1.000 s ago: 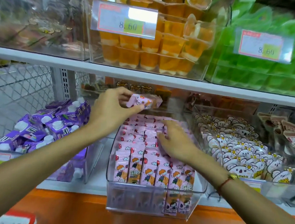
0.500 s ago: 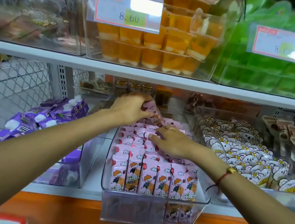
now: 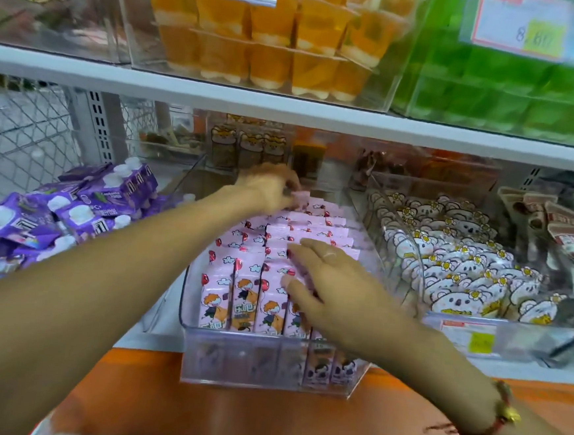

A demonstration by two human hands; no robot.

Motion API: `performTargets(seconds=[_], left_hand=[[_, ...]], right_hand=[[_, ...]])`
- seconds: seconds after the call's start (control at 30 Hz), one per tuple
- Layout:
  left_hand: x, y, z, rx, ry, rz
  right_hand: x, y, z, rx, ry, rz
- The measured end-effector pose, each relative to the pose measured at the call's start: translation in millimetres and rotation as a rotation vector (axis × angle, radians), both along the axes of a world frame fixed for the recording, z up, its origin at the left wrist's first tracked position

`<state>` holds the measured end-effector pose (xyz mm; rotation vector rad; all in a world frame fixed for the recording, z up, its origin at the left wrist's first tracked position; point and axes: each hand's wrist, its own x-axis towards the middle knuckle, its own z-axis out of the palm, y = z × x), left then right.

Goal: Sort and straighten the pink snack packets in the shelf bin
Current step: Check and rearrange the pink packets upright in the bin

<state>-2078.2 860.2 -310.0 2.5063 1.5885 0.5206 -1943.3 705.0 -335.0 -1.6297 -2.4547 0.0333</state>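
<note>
Pink snack packets [image 3: 250, 276] upright in rows, left hand [image 3: 267, 188] pinching one, right hand [image 3: 335, 289] relaxed atop.

Single head-worn view: looks forward and down, close over the clear shelf bin [image 3: 267, 363] and upper shelf [image 3: 287, 104].

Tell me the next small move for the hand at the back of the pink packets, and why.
Probably seat it: the left hand pinches a pink packet at the back of the clear bin, so pressing it in line seems next, while the right hand rests on the front rows.
</note>
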Motion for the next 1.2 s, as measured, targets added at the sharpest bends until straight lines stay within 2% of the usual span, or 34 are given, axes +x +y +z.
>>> performTargets(seconds=[0.1, 0.17, 0.33, 0.43, 0.53, 0.83, 0.97, 1.03, 1.1, 1.2], left_hand=[[2.9, 5.1, -8.5, -0.166, 0.189, -0.063], [2.1, 6.9, -8.8, -0.204, 0.224, -0.079], [-3.9, 6.7, -5.7, -0.012, 0.205, -0.099], [-1.6, 2.0, -6.5, 0.034, 0.203, -0.096], [1.4, -3.1, -5.2, 0.056, 0.111, -0.039], [-2.3, -35.2, 12.5, 0.018, -0.591, 0.152], [-15.5, -75.1, 11.9, -0.032, -1.131, 0.248], [-22.1, -97.1, 13.5, -0.041, -1.344, 0.266], [-28.5, -119.6, 14.8, -0.087, -1.479, 0.246], [-39.7, -149.6, 10.2, -0.129, -1.537, 0.193]], right_hand=[[3.9, -18.5, -5.2, 0.079, -0.004, 0.008], [3.8, -24.3, -6.6, 0.116, 0.000, 0.014], [1.8, -29.4, -12.5, 0.153, -0.008, 0.020], [3.6, -28.1, -14.2, 0.153, -0.004, 0.034], [4.0, -27.4, -15.1, 0.151, 0.025, 0.043], [5.8, -25.8, -17.8, 0.181, 0.044, 0.055], [5.8, -25.0, -17.9, 0.201, 0.076, 0.057], [5.5, -25.2, -17.1, 0.214, 0.111, 0.062], [4.3, -26.0, -13.9, 0.237, 0.194, 0.053], [1.4, -30.5, -5.7, 0.303, 0.368, 0.041]])
